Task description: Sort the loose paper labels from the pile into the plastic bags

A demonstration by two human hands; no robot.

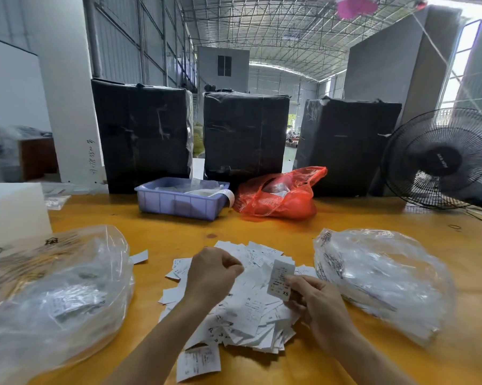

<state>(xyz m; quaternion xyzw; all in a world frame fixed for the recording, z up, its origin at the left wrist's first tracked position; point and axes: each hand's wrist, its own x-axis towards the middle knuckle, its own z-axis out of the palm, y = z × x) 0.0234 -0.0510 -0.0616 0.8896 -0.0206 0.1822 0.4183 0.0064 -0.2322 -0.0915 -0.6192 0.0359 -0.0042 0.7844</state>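
One label [280,279] in right grip [314,298]; left grip [212,273] curled (contents hidden).

Orange-yellow table [262,229], lilac plastic bin [178,202] holding what may be clear film, crumpled red bag [278,200] just beside it, three black-wrapped boxes [245,134] behind, black fan [442,159] at right, white block [12,209] at left

we cannot read the print on the pile [245,309]; left of it, the clear bag [54,295] blurs, cut by the frame's edge.
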